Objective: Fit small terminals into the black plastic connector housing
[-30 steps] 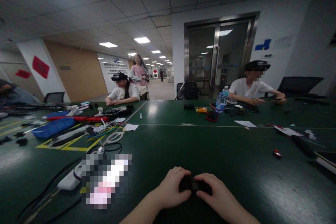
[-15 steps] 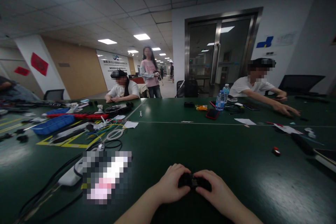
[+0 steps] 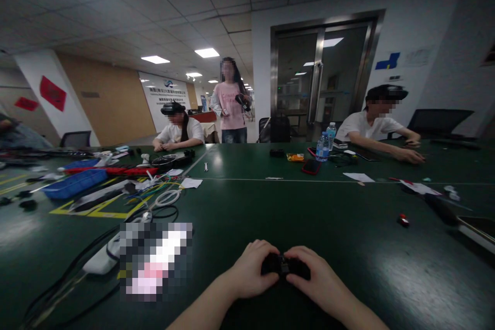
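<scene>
Both my hands meet over a small black object (image 3: 284, 266) close to the near side of the green table (image 3: 240, 216). My left hand (image 3: 253, 268) is closed round its left end, thumb below and fingers above. On the other end, my right hand (image 3: 315, 276) grips in the same way. The object is dark, with a little block-like part showing in the gap between my fingertips; its kind I cannot make out, and my fingers cover much of it.
To my left lie a white power strip (image 3: 102, 258), a pixelated bright-screened device (image 3: 158, 263), cables (image 3: 167, 197) and a blue tray (image 3: 75, 184). A small red item (image 3: 403, 220) is to the right. Water bottles (image 3: 322, 147) stand farther off; two people sit across the table.
My hands keep the same hold on the black object. The standing person has come nearer, and the seated person at right has drawn a hand back. My view has shifted slightly.
</scene>
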A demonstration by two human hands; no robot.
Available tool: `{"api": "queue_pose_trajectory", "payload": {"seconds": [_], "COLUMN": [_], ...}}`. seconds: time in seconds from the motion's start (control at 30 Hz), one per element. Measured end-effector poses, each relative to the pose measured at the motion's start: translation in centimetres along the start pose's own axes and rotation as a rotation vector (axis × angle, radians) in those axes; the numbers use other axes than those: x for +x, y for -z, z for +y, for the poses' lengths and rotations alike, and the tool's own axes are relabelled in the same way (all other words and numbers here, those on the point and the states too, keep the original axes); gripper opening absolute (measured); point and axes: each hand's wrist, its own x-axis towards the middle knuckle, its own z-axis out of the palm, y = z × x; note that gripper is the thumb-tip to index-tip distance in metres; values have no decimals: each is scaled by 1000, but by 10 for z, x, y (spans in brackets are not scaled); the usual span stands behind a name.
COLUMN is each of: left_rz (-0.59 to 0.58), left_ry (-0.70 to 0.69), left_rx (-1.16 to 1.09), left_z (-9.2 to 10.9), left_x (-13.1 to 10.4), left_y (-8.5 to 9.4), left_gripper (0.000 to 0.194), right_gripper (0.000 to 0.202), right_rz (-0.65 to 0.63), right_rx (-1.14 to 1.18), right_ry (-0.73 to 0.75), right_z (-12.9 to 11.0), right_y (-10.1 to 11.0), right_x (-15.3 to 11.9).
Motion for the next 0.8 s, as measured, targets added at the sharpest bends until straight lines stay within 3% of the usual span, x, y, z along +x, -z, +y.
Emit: {"api": "queue_pose_trajectory", "payload": {"seconds": [0.3, 0.53, 0.8], "left_rz": [9, 32, 5], "left_ry": [15, 5, 12], "left_rx": [-36, -51, -60], "left_z": [-2, -4, -2], "left_x": [-1, -1, -1], "left_y": [-2, -3, -2], "left_gripper": [50, 39, 46], "right_gripper": [28, 27, 22], "right_rz": [-14, -21, -21], "right_rx": [-28, -40, -58], "right_ry": [-11, -12, -8], "right_z": [0, -3, -3], "right_y": [0, 0, -2], "right_x": [0, -1, -1]}}
